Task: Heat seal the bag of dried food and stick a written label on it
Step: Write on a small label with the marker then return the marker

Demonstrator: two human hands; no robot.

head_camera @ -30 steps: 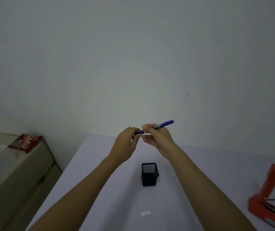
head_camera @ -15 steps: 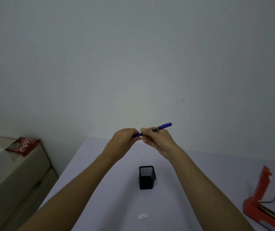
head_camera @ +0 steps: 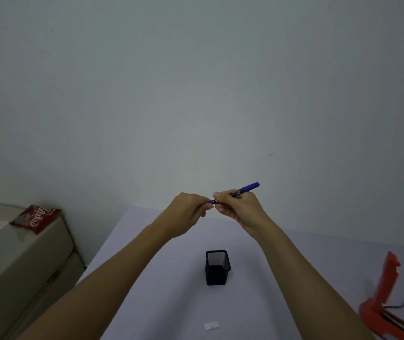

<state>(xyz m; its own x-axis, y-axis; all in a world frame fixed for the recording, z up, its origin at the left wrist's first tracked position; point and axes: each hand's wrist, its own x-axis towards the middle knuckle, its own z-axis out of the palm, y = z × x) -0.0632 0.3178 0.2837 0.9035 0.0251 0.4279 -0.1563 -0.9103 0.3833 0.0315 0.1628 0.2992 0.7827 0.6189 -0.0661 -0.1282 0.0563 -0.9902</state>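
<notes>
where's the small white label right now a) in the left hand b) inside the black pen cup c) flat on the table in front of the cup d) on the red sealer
c: the label lies flat on the table, nearer the camera than the cup, apart from both hands and the sealer.

Dim, even indoor light with a cool grey-blue cast fills the frame. The wall (head_camera: 196,82) is brightest near the middle and darkens toward the upper corners. Soft, faint shadows lie on the counter (head_camera: 161,290) beneath the forearms and beside the black mesh pen holder (head_camera: 216,267). No glare. Wide-angle distortion bends the lower left and right edges. Detail is soft, slightly smeared throughout.
</notes>
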